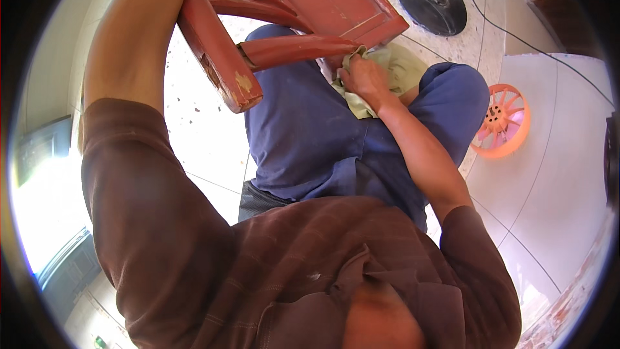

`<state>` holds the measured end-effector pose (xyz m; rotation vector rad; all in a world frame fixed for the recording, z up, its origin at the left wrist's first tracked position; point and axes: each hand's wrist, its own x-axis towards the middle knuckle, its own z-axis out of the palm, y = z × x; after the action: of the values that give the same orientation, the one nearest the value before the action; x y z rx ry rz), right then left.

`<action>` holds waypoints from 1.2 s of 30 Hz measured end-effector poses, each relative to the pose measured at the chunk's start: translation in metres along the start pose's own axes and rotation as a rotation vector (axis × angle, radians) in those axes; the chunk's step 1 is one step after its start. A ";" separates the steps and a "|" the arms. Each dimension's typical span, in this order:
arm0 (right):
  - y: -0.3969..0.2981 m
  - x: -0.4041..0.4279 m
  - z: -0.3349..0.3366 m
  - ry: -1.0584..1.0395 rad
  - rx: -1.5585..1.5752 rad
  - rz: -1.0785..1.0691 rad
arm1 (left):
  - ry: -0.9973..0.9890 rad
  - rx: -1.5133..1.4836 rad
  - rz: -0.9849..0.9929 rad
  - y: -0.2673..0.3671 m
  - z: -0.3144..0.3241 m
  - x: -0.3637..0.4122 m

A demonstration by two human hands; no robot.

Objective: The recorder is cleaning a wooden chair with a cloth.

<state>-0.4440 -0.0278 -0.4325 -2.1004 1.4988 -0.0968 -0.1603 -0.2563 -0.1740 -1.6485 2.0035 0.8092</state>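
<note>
A red-painted wooden chair (341, 0) lies tipped across the upper middle, its slats and seat panel showing. One thick post (218, 53) points down toward my lap, with chipped, bare wood near its end. My right hand (365, 77) grips a pale green cloth (356, 102) at the end of a curved red rail (300, 51). More of the cloth spreads over my lower leg, beyond the hand. My left arm reaches up past the chair post, and my left hand is out of view beyond the top edge.
A round black stand base (421, 2) with a pole stands on the speckled floor at the upper right. A dark cable (533, 48) runs from there to the right. An orange wheel-like fan part (503, 121) sits beside my right knee. Some dark seat (261, 201) shows beneath me.
</note>
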 end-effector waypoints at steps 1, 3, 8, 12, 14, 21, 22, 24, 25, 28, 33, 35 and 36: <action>-0.007 -0.001 0.000 0.044 0.050 -0.090 | 0.009 -0.035 -0.012 -0.005 0.000 -0.002; -0.021 -0.007 -0.002 0.030 0.065 -0.144 | 0.028 -0.028 -0.013 -0.005 0.000 -0.004; -0.024 -0.008 0.007 0.083 -0.012 -0.217 | 0.027 -0.015 0.052 0.009 0.001 -0.011; -0.009 0.012 0.021 -0.015 -0.155 -0.114 | 0.031 -0.033 -0.003 0.003 0.000 -0.008; -0.005 0.015 0.023 0.005 -0.198 -0.109 | 0.029 -0.043 -0.001 0.005 0.000 -0.008; 0.000 0.007 0.026 -0.072 -0.247 -0.121 | 0.011 -0.027 0.009 0.011 0.000 -0.011; 0.002 0.004 0.030 -0.111 -0.240 -0.198 | 0.011 -0.040 -0.013 0.009 0.001 -0.011; 0.000 -0.001 0.033 -0.152 -0.232 -0.277 | 0.009 -0.054 -0.038 0.006 0.000 -0.010; -0.005 -0.004 0.032 -0.153 -0.248 -0.265 | 0.013 -0.050 -0.043 0.003 0.000 -0.011; -0.011 -0.008 0.025 -0.164 -0.247 -0.172 | 0.002 -0.032 0.009 0.014 -0.001 -0.020; -0.004 -0.004 0.016 -0.157 -0.193 0.051 | 0.025 -0.046 0.044 0.018 0.001 -0.024; 0.005 -0.006 0.006 -0.184 -0.174 0.064 | -0.001 -0.041 0.098 0.022 0.001 -0.023; 0.002 -0.008 -0.001 -0.177 -0.185 0.057 | 0.013 -0.046 0.097 0.015 0.000 -0.022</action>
<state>-0.4488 -0.0215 -0.4309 -2.1431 1.5073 0.2517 -0.1705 -0.2383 -0.1577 -1.5955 2.1023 0.8873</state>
